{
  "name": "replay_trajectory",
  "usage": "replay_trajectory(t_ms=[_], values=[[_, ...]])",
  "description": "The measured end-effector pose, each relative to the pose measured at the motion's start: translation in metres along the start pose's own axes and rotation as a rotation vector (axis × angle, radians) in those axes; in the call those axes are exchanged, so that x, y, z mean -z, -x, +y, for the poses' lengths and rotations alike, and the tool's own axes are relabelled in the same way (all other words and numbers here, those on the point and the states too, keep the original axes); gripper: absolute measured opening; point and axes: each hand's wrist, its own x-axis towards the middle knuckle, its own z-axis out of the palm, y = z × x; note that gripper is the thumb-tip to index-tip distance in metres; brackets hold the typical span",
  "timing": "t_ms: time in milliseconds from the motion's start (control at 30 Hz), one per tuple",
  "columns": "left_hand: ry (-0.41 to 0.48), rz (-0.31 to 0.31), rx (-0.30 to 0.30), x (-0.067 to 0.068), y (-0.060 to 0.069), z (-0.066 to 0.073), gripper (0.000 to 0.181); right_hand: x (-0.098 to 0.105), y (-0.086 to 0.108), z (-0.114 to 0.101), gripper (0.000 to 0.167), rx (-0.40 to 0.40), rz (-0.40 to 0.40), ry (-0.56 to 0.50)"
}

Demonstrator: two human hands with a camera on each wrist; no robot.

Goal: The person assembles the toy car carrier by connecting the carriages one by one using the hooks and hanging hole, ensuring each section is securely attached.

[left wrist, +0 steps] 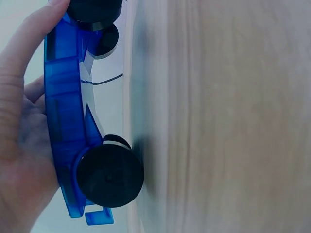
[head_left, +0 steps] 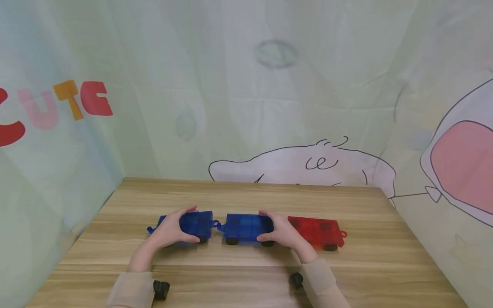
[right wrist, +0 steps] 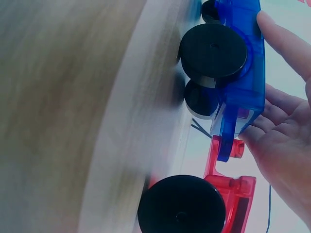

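Two translucent blue toy train cars with black wheels stand in a row on the wooden table (head_left: 231, 280). My left hand (head_left: 169, 229) grips the left blue car (head_left: 195, 223) from behind and above, thumb on the near side. Around the right end of the other blue car (head_left: 244, 226), my right hand (head_left: 283, 231) holds with thumb and fingers. The ring (head_left: 215, 223) of the left car meets the hook of the right one; whether they are linked I cannot tell. A red car (head_left: 319, 231) is at the right; its coupling (right wrist: 236, 148) overlaps the blue car's in the right wrist view.
Black wrist cameras sit by both sleeves, one (head_left: 161, 290) at the left and one (head_left: 296, 280) at the right. A printed curtain (head_left: 173, 85) hangs behind the table's back edge. Another hook (head_left: 151, 229) sticks out at the row's left end.
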Motion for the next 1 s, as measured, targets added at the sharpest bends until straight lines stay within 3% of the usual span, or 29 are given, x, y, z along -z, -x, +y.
replay_trajectory(t_ms=[1000], values=[[0.003, -0.011, -0.001, -0.0021, -0.0017, 0.0032, 0.098, -0.001, -0.0016, 0.0005, 0.076, -0.015, -0.013, -0.007]])
